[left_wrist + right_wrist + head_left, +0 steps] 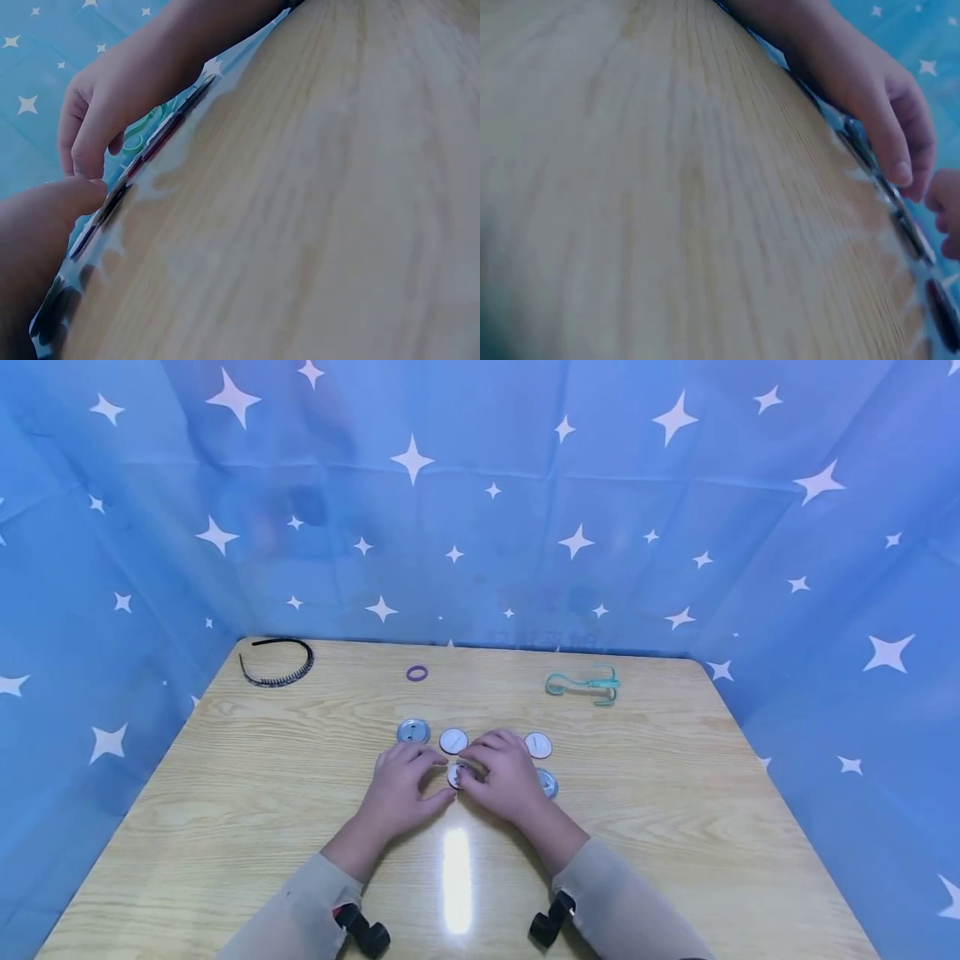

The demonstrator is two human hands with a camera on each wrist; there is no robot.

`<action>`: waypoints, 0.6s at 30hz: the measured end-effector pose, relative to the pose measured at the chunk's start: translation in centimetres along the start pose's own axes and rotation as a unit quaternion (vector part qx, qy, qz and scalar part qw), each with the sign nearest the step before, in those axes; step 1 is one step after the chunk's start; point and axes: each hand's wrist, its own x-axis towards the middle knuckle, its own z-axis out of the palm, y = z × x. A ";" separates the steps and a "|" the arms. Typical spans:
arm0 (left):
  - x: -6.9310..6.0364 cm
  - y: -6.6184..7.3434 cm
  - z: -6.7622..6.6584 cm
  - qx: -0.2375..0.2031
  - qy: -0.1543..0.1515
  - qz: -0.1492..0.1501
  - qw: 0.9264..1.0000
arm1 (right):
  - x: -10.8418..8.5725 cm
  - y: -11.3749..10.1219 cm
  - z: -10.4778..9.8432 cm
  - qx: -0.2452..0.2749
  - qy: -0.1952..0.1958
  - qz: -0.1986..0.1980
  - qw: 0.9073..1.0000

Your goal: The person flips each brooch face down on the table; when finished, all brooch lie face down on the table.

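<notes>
Several round pin badges lie on the table, showing silver or white sides. My left hand (399, 787) holds one silver badge (454, 776) at its left side, thumb and forefinger at its edge. From the right, my right hand (501, 777) pinches that same badge, its thumb over the face and covering part of it. A silver badge (413, 731) lies above the left hand, and a white badge (453, 742) sits just behind the held one. Beyond the right hand are another white badge (538, 745) and a partly hidden silver badge (548, 783). Both wrist views show the hands nearly meeting.
At the table's (637, 827) back edge lie a black headband (288, 679) on the left, a purple hair ring (417, 673) in the middle and a teal hair claw (588, 683) on the right. A blue star-printed curtain (480, 527) hangs behind.
</notes>
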 end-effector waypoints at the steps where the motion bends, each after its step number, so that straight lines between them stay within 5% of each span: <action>1: 0.0 -0.1 -0.1 0.001 -0.004 -0.004 1.000 | 0.0 -0.1 0.1 -0.001 -0.002 0.003 1.000; 10: 0.2 0.0 0.2 -0.010 -0.027 -0.051 0.998 | -1.4 0.5 0.0 0.004 -0.020 0.029 0.999; 18: 0.2 0.0 0.1 -0.004 -0.032 -0.054 0.998 | -1.4 0.5 0.2 -0.002 -0.044 0.019 0.999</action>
